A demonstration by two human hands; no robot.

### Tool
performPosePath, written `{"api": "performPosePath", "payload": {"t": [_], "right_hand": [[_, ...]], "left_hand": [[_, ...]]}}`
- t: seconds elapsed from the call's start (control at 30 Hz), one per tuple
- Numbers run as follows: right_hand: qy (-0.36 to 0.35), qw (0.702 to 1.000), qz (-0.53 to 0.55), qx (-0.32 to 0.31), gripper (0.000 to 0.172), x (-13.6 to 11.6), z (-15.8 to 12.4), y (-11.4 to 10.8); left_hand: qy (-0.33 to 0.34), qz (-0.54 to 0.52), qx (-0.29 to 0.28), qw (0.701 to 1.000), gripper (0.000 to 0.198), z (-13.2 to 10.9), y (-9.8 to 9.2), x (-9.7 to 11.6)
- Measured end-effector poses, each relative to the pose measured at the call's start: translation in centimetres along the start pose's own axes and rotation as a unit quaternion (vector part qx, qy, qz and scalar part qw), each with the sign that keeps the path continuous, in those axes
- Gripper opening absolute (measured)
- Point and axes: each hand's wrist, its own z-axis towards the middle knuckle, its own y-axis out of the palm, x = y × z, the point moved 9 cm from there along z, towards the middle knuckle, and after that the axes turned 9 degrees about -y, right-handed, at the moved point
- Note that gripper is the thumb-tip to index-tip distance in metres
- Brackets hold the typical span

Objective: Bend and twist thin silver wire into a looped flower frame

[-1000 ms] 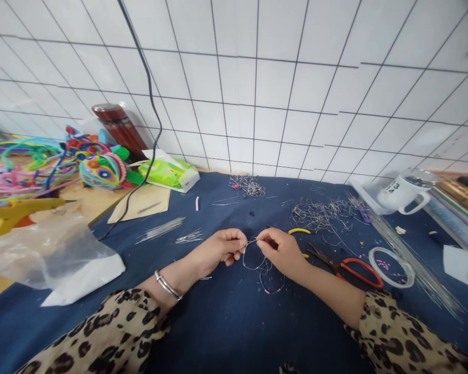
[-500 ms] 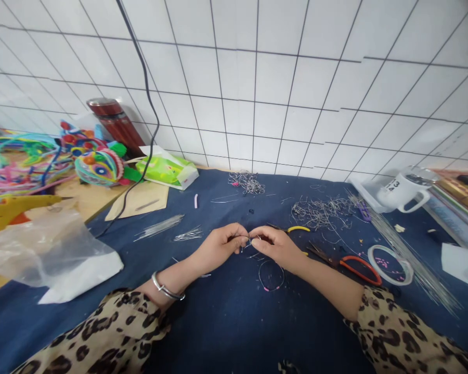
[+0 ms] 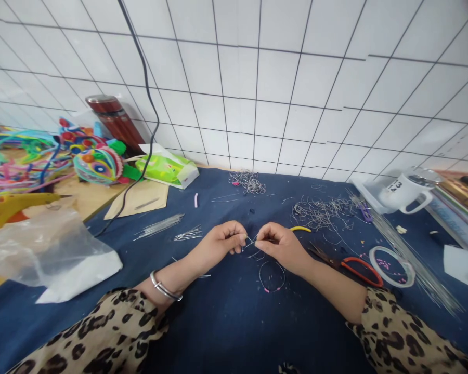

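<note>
My left hand (image 3: pixel 226 240) pinches a thin silvery wire (image 3: pixel 251 240) between thumb and fingertips. Opposite it, my right hand (image 3: pixel 281 244) is closed in a pinch on the wire too, a small gap away. The strands appear to cross between the fingertips; which end each hand grips is too fine to tell. Just below my right hand lies a thin wire loop with pink beads (image 3: pixel 272 289). Pliers with yellow handles (image 3: pixel 300 228) are partly hidden behind my right hand. Left of my left hand lies a bundle of short wires (image 3: pixel 187 233).
Red-handled scissors or cutters (image 3: pixel 362 270), a ring-shaped dish of pink beads (image 3: pixel 392 266) and long straight wires (image 3: pixel 417 259) lie at right. Tangled wire (image 3: pixel 322 212) sits behind. A white mug (image 3: pixel 407 191) stands back right; a plastic bag (image 3: pixel 58 249) and glue gun (image 3: pixel 15 205) are left.
My hands have drawn slightly apart, my right hand shifting a little to the right, so more of the wire between the fingertips shows. The beaded loop stays on the cloth.
</note>
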Motion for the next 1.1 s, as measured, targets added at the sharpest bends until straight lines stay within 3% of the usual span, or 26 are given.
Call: {"api": "performPosePath", "payload": {"t": [0.13, 0.27, 0.33, 0.5, 0.63, 0.93, 1.1], "right_hand": [[0.005, 1.000, 0.014, 0.009, 0.008, 0.0, 0.0, 0.0], [0.018, 0.997, 0.063, 0.031, 0.011, 0.1, -0.3, 0.0], [0.029, 0.995, 0.075, 0.055, 0.012, 0.3, -0.5, -0.1], [0.025, 0.993, 0.025, 0.114, 0.010, 0.6, -1.0, -1.0], [0.022, 0.993, 0.005, 0.119, 0.008, 0.6, -1.0, -1.0], [0.041, 0.995, 0.038, 0.080, 0.011, 1.1, -0.8, 0.0], [0.049, 0.990, 0.043, 0.125, 0.012, 1.3, -0.7, -0.6]], "left_hand": [[0.012, 0.013, 0.055, 0.998, 0.013, -0.4, -0.6, 0.4], [0.086, 0.132, 0.167, 0.973, 0.013, -2.1, -1.4, 2.5], [0.110, 0.158, 0.188, 0.963, 0.013, -2.7, -1.3, 3.3], [0.039, 0.016, 0.094, 0.995, 0.018, -1.7, -0.3, 1.7], [0.009, -0.058, 0.051, 0.997, 0.017, -1.2, 0.3, 0.9], [0.008, -0.026, 0.064, 0.998, 0.017, -1.0, 0.0, 0.6], [0.006, 0.001, 0.092, 0.996, 0.017, -0.8, -0.2, 0.1]]}}
